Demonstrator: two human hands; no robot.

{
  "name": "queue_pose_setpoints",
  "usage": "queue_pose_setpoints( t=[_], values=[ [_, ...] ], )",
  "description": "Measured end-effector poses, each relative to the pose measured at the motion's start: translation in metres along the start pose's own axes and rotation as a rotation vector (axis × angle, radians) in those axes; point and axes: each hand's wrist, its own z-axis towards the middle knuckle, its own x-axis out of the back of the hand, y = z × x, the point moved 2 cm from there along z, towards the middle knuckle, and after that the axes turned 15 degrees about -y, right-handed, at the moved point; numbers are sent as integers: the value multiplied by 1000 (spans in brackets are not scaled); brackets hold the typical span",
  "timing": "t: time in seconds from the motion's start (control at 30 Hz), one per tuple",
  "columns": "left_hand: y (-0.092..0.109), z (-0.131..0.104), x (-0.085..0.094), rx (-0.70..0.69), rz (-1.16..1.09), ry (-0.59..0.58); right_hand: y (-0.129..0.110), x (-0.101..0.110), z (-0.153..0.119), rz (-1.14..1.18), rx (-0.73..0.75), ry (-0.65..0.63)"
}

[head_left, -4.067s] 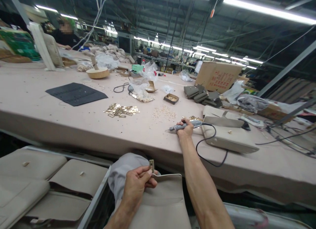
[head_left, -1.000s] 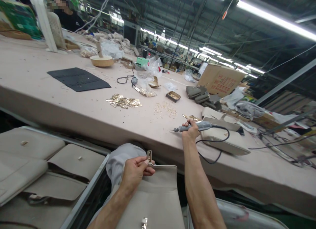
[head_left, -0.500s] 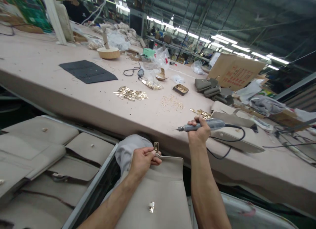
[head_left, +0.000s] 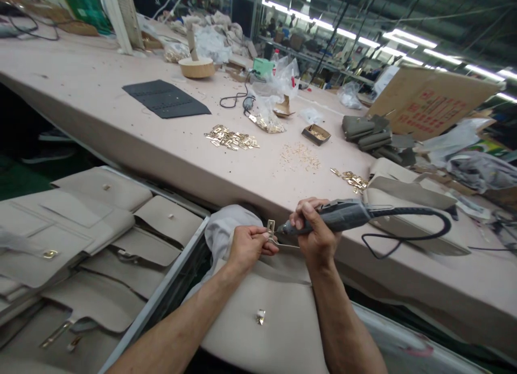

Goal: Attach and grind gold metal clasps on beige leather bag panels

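Note:
Pinched in my left hand (head_left: 251, 247) is a small gold metal clasp plate (head_left: 271, 228), upright at the edge of a beige bag flap (head_left: 286, 261). The bag body (head_left: 266, 304) lies over my lap, with a gold turn lock (head_left: 260, 316) on its front. My right hand (head_left: 317, 231) is wrapped round a grey electric screwdriver (head_left: 343, 214). Its tip points left and is close beside the clasp plate; whether they touch I cannot tell. A cable runs from the screwdriver's right end.
On the table (head_left: 173, 148) lie a pile of gold plates (head_left: 232, 138), scattered small screws (head_left: 299, 156), a small box (head_left: 316, 134) and a black sheet (head_left: 166, 98). Beige bags (head_left: 412, 218) lie at the right. More bags (head_left: 81, 218) fill a crate at the left.
My right hand has turned the screwdriver and brought its tip left and down to the clasp plate. My left hand still holds the plate on the flap. The view has shifted.

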Motion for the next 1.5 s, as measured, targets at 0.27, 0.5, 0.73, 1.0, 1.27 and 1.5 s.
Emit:
queue_pose_setpoints(
  t=[0.27, 0.5, 0.73, 1.0, 1.27, 1.5],
  values=[
    [-1, 2, 1, 12, 12, 2, 6, -5, -2, -15, -28, -31],
    [-2, 0, 1, 6, 18, 0, 10, -9, -5, -91, -23, -168],
    [-1, -2, 2, -9, 5, -19, 15, -9, 4, -67, -193, -399],
    [-9, 0, 1, -71, -51, -43, 23, -15, 20, -134, -399, -526],
    [-16, 1, 1, -108, -64, -8, 25, -16, 25, -165, -432, -610],
    [-15, 1, 1, -122, -59, 13, 17, -15, 24, -98, -350, -592]
  ],
)
